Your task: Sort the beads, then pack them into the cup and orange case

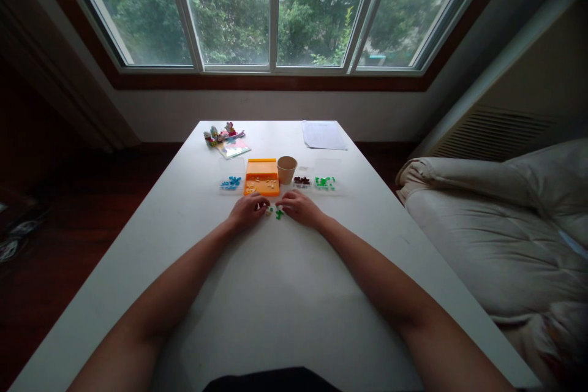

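Note:
My left hand (248, 209) rests on the white table in front of an orange box (262, 174) that holds small pale pieces. Its fingers are curled beside a little cluster of pale and green pieces (269, 211); whether they pinch one is too small to tell. My right hand (301, 206) is just to the right, its bent fingertips by several small green pieces (279, 214). Anything between those fingertips cannot be made out. Behind the hands are a brown paper cup (287, 169) and clear trays of blue pieces (231, 183), dark brown pieces (302, 181) and green pieces (325, 183).
At the white table's (285, 294) far left lie colourful small figures (223, 134) and a flat packet (234, 147). Paper sheets (323, 135) are at the far right. A covered sofa (496, 233) stands right of the table, and windows are beyond it.

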